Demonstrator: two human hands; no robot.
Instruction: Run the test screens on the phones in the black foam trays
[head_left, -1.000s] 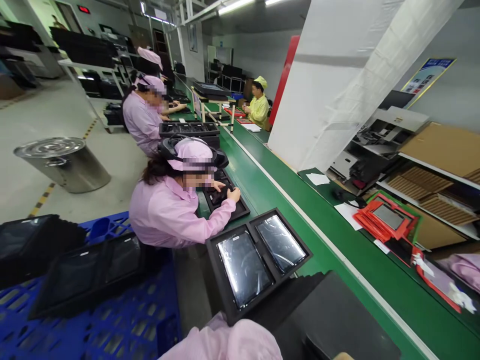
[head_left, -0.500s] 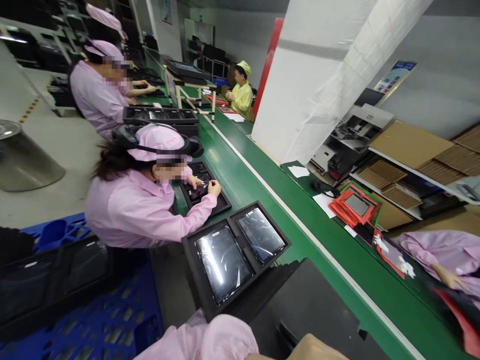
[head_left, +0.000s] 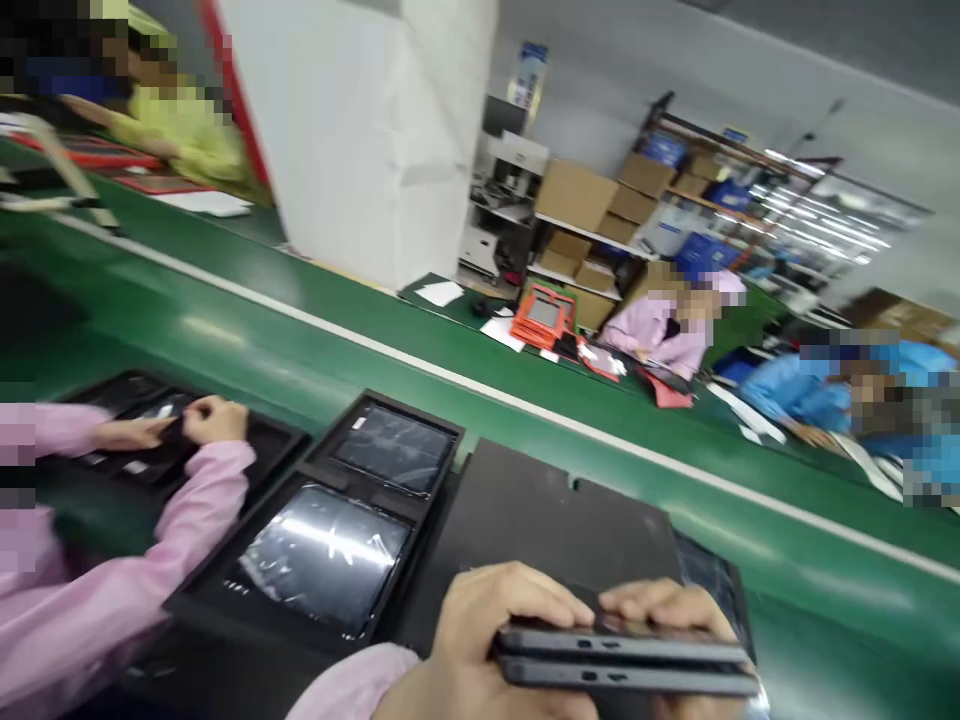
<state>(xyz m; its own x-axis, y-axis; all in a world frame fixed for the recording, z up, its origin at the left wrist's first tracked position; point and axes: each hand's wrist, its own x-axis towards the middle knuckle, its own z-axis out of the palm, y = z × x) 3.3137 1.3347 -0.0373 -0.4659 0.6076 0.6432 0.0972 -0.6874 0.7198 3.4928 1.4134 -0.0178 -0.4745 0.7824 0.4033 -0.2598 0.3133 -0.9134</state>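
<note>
Two thin dark tablets (head_left: pixel 637 650), one on top of the other with their port edges facing me, are held low in front of me. My left hand (head_left: pixel 476 635) is closed around their left end, fingers over the top. My right hand (head_left: pixel 671 604) grips them from the far right side, its lower part hidden. Just beyond the hands lies a flat dark grey board (head_left: pixel 540 510). Left of it, a black foam tray (head_left: pixel 367 625) holds a larger film-covered tablet (head_left: pixel 326 555) and a smaller film-covered screen (head_left: pixel 394 448).
The green bench (head_left: pixel 555 440) runs across, with a white strip along it. A co-worker's pink sleeve (head_left: pixel 187 510) and hands are at another black tray (head_left: pixel 277 440) on the left. Across the bench are red frames (head_left: pixel 541 318), a white pillar (head_left: pixel 360 150) and other workers.
My view has swung to the right. Both hands now show with the two stacked tablets between them; before, only part of one hand and a sleeve showed at the bottom.
</note>
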